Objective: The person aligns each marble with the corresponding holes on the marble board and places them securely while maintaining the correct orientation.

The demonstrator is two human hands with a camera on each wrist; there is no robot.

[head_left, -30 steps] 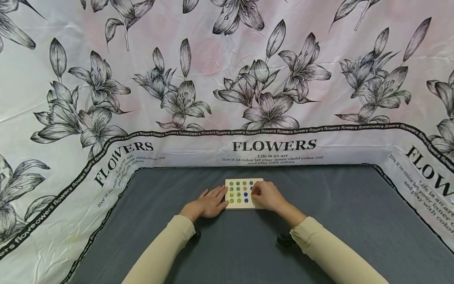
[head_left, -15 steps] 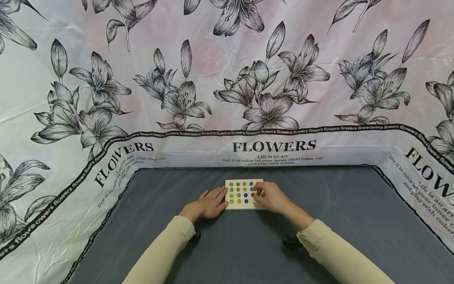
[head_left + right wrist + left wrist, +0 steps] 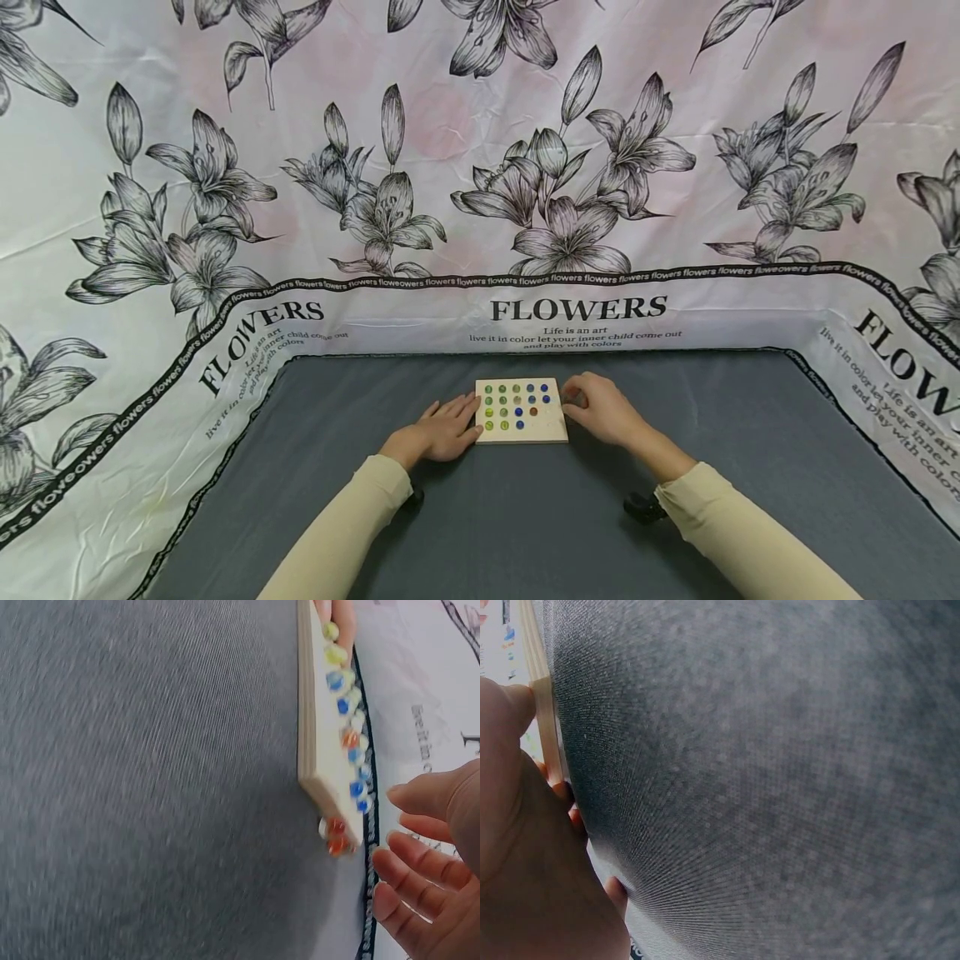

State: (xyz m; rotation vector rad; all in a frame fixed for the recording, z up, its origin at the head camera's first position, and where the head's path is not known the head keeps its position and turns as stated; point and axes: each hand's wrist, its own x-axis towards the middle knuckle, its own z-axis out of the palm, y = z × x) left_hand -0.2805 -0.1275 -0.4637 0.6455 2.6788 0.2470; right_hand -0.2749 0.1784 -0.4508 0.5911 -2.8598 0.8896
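A pale wooden board point(image 3: 551, 432) lies on the grey cloth with rows of green, yellow and blue glass marbles on it. One red-brown marble point(image 3: 533, 412) sits in the third row, right of a blue marble point(image 3: 519, 412). My left hand point(image 3: 446, 432) rests at the board's left edge, fingers extended. Off the right edge is my right hand point(image 3: 606, 410); in the right wrist view its thumb and fingers are parted, with nothing seen between them. Orange-red marbles point(image 3: 337, 844) lie by the board's end there; in the head view the right hand hides them.
Dark grey cloth point(image 3: 480, 517) covers the table around the board. A white flower-printed sheet point(image 3: 420, 317) borders it at the back and both sides. Black wrist devices, such as the right one point(image 3: 643, 507), hang below the cream sleeves.
My right hand has moved right, from above the board to beyond its right edge. It has let go of the red-brown marble, which stays in the third row. The left hand keeps its place.
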